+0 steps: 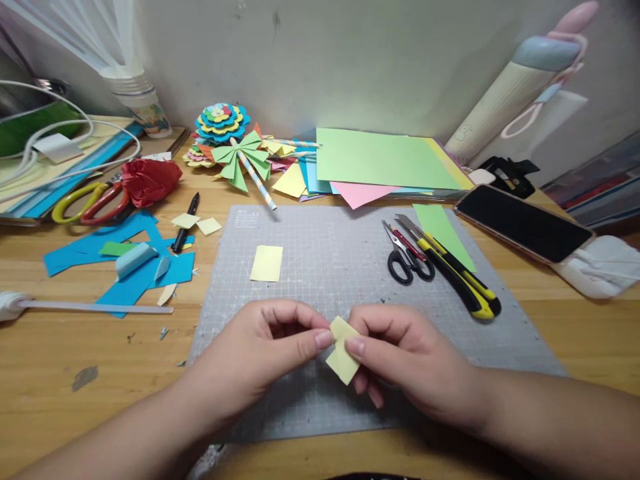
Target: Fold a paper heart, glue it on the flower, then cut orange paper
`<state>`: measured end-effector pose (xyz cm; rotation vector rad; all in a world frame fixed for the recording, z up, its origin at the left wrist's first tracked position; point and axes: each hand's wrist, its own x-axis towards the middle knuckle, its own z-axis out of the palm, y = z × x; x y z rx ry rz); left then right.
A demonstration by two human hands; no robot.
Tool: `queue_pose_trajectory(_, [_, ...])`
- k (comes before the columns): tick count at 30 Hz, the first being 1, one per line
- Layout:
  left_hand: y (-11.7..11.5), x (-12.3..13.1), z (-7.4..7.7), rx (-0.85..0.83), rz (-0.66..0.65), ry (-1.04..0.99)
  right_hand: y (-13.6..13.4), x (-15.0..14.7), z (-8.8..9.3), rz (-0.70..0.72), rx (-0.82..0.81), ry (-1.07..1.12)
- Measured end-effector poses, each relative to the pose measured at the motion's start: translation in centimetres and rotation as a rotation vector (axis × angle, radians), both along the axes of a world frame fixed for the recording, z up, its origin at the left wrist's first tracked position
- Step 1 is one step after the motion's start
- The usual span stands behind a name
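Note:
Above the front part of a grey cutting mat, a small piece of pale yellow paper is held up, with a crease running across it. My left hand pinches its left edge between thumb and forefinger. From the other side my right hand grips it, thumb in front and fingers behind. A second yellow paper rectangle lies flat on the mat beyond my left hand. Right of it rest small black-handled scissors and a yellow and black utility knife.
Blue paper scraps, a black pen and red-and-yellow-handled scissors lie on the left. Behind the mat are paper flowers and a stack of coloured paper. A phone lies at the right.

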<state>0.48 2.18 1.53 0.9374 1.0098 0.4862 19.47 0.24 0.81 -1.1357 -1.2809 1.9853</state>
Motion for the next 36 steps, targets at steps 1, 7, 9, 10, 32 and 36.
queue_pose_trajectory(1, [0.0, 0.04, 0.02, 0.004, 0.0, 0.001, 0.01, -0.01, -0.04, -0.003, 0.006, -0.003])
queue_pose_trajectory(7, [-0.01, 0.12, 0.08, 0.016, 0.011, 0.024, -0.01, -0.09, 0.03, -0.005, 0.037, -0.054])
queue_pose_trajectory(9, [0.0, 0.09, 0.08, 0.027, -0.002, 0.032, -0.04, -0.1, 0.12, 0.003, 0.053, -0.057])
queue_pose_trajectory(10, [0.01, 0.07, 0.07, 0.032, -0.006, 0.034, -0.04, -0.1, 0.14, 0.005, 0.058, -0.053])
queue_pose_trajectory(32, [0.07, -0.13, 0.08, 0.051, -0.024, 0.084, 0.05, 0.05, 0.16, 0.001, -0.027, 0.024])
queue_pose_trajectory(36, [0.09, -0.18, -0.01, 0.05, -0.027, 0.063, -0.02, 0.07, 0.12, -0.003, -0.028, 0.028])
